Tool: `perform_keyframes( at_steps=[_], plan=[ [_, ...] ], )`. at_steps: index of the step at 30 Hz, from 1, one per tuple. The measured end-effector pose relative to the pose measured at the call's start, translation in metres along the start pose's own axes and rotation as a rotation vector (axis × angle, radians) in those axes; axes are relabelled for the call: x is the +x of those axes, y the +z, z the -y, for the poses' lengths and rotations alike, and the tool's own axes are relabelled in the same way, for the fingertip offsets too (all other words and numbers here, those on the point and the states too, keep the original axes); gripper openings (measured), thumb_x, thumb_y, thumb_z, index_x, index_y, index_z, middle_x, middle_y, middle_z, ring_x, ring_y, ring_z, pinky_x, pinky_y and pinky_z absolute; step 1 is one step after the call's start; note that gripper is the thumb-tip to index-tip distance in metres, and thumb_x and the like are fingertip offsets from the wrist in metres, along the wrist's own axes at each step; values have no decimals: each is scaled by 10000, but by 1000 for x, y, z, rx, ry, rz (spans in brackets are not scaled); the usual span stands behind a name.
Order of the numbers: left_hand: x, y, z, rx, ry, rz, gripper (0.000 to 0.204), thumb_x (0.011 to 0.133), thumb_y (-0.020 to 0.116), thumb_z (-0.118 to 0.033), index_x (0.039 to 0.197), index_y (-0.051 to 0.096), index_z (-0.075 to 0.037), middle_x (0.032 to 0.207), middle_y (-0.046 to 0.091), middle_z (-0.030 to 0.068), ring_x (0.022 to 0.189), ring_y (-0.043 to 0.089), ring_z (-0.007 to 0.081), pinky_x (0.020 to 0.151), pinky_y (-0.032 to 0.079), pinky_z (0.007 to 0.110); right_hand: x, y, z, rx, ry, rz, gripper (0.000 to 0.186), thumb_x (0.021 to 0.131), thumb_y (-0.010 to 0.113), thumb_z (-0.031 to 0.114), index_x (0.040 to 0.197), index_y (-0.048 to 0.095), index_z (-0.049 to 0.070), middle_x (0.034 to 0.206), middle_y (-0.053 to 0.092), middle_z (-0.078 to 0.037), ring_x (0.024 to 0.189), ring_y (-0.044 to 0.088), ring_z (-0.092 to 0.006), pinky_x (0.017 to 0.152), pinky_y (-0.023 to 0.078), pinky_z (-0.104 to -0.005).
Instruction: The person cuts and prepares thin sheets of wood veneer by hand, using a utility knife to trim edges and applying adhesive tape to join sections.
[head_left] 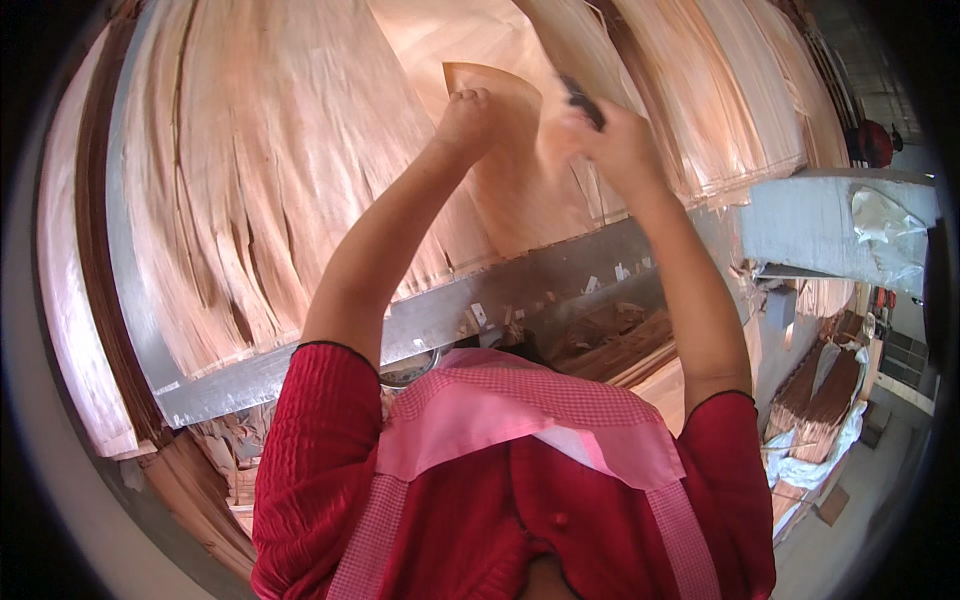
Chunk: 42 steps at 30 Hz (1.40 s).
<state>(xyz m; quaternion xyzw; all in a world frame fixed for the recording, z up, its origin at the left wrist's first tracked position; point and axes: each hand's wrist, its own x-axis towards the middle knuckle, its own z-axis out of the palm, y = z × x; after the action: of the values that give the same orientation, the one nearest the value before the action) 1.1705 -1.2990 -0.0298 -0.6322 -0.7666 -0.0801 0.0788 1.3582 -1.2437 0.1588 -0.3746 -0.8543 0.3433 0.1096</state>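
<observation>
A thin brown sheet [518, 108] lies at the middle, far on the desk [230, 391]. The left hand [468, 117] is curled at it, whether pinching I cannot tell; the right hand [622, 150] grips a black tool [584, 103].

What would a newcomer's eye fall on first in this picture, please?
Probably the broad, thin, tan wooden sheets spread across the upper middle. Over them, the left hand is at a brown, curved-edged sheet, while the right hand holds a blurred black object. A bright red top fills the bottom centre.
</observation>
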Motion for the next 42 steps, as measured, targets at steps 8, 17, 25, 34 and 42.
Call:
perform_keyframes(
  at_steps=[8, 17, 25, 34, 42],
  plan=[
    [46, -49, 44, -792, -385, 563, 302, 842, 488, -214, 1090, 521, -44, 1053, 563, 118, 946, 552, 238, 834, 412, 371, -50, 77, 175, 601, -629, 490, 233, 755, 657, 182, 931, 615, 35, 734, 633, -93, 661, 611, -181, 625, 468, -291],
    [-97, -112, 181, 381, -476, -317, 607, 773, 561, -392, 1320, 313, -310, 1406, 253, 56, 1288, 196, 359, 976, 179, 597, -72, 27, -21, 634, 215, 145, 221, 815, 595, 153, 1002, 627, 39, 569, 446, 65, 504, 388, -24, 441, 305, -200],
    [-283, -134, 211, 468, -743, 142, 579, 794, 573, -271, 1316, 334, -198, 1395, 274, 62, 1278, 255, 304, 982, 267, 513, -170, 41, -121, 464, 425, 283, 260, 810, 595, 169, 1043, 612, 53, 541, 515, 25, 475, 415, -43, 438, 317, -204],
    [-439, -147, -16, 28, -953, -302, 153, 762, 613, -122, 902, 582, -70, 924, 592, 122, 849, 555, 330, 765, 437, 383, -242, 85, -163, 617, 251, 657, 229, 829, 577, 184, 1025, 626, 78, 650, 598, -12, 481, 437, -29, 436, 344, -185],
    [-456, -96, -185, -321, -1130, -190, 132, 782, 596, -217, 854, 634, -112, 868, 584, 101, 822, 559, 300, 721, 445, 379, -287, 82, -185, 472, 271, 819, 291, 841, 561, 177, 1103, 580, 52, 623, 596, -34, 412, 403, -38, 393, 313, -185]
  ],
)
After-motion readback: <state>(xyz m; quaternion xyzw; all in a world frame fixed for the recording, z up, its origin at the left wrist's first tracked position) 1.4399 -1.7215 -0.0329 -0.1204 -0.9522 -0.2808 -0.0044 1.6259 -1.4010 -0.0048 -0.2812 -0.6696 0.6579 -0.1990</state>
